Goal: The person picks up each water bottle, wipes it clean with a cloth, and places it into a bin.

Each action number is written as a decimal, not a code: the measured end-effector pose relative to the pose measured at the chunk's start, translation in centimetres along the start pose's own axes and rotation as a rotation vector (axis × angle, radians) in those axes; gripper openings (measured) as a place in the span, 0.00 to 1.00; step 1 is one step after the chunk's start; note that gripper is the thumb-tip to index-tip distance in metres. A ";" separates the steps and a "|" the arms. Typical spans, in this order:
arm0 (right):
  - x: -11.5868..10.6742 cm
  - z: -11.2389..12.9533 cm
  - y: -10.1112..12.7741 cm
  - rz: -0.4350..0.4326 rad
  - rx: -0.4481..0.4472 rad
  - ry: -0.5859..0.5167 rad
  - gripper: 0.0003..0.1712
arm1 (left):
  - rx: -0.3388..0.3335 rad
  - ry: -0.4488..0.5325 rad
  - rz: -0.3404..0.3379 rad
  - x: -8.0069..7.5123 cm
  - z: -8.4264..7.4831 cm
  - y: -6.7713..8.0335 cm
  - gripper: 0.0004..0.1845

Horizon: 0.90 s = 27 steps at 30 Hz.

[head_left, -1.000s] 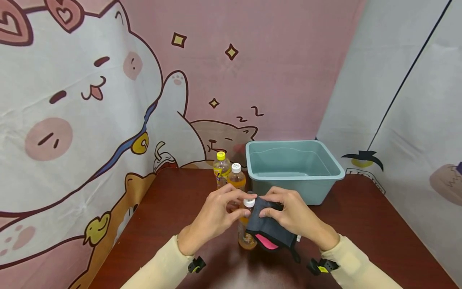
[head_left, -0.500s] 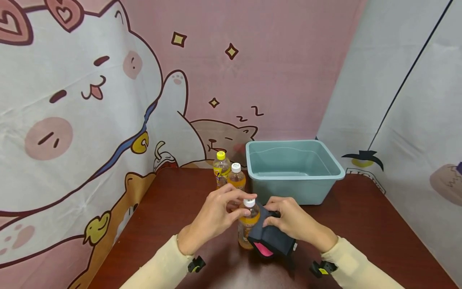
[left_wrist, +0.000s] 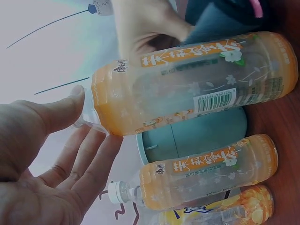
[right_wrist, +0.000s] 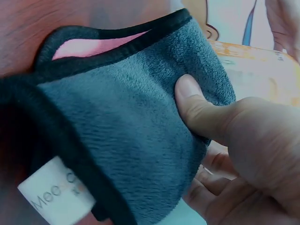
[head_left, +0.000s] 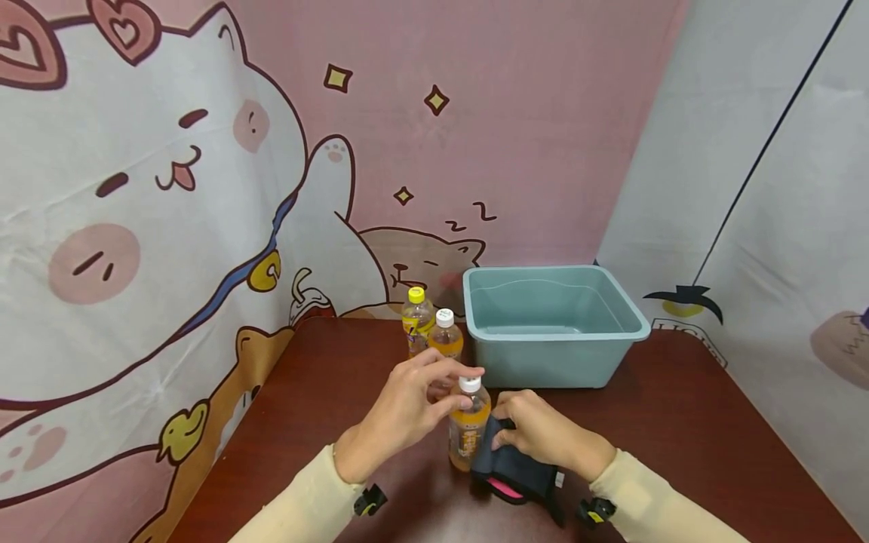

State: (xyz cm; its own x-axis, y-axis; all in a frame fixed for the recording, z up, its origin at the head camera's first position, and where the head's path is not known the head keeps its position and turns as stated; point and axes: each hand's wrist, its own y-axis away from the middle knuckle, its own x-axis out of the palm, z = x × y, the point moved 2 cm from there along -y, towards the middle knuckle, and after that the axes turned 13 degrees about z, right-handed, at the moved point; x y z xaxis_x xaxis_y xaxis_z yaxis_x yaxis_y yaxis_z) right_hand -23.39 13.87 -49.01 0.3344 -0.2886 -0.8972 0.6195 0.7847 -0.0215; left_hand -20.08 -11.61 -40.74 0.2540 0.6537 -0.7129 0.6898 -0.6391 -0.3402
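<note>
An upright plastic drink bottle (head_left: 465, 437) with a white cap and orange label stands on the table. My left hand (head_left: 410, 396) holds it at the top, thumb and fingers about the cap and neck. In the left wrist view, the thumb lies along the neck of the bottle (left_wrist: 187, 79). My right hand (head_left: 543, 430) pinches a folded dark grey plush cloth (head_left: 519, 469) with black edging, low against the bottle's right side. Pink lining shows inside the fold of the cloth (right_wrist: 126, 136) in the right wrist view, and a white tag (right_wrist: 56, 192) hangs from its edge.
Behind the held bottle stand a white-capped bottle (head_left: 445, 343) and a yellow-capped bottle (head_left: 417, 320). To their right is a light blue-green plastic tub (head_left: 543, 362). The dark red wooden table (head_left: 326, 392) meets a printed cartoon backdrop (head_left: 543, 151).
My right hand has moved the cloth down the bottle's right side, from near the cap to its lower half. More of the label now shows. My left hand has stayed at the cap.
</note>
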 end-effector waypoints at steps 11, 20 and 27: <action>1.2 -0.7 -0.4 0.065 0.015 -0.074 0.07 | 0.010 -0.002 -0.002 0.0 0.0 0.0 0.25; -0.1 -0.5 0.0 0.005 0.003 -0.112 0.06 | 0.009 -0.023 0.003 0.0 -0.1 0.0 0.24; -2.5 0.6 0.5 -0.065 0.002 -0.141 0.07 | -0.001 -0.025 0.000 0.0 -0.1 0.0 0.24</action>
State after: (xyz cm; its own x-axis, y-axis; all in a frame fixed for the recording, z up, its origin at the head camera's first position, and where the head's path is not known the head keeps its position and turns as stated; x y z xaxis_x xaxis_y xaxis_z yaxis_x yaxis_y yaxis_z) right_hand -23.52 14.63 -46.53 0.3898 -0.4132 -0.8230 0.6445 0.7607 -0.0767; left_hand -20.00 -11.56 -40.67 0.2371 0.6433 -0.7279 0.6904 -0.6387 -0.3397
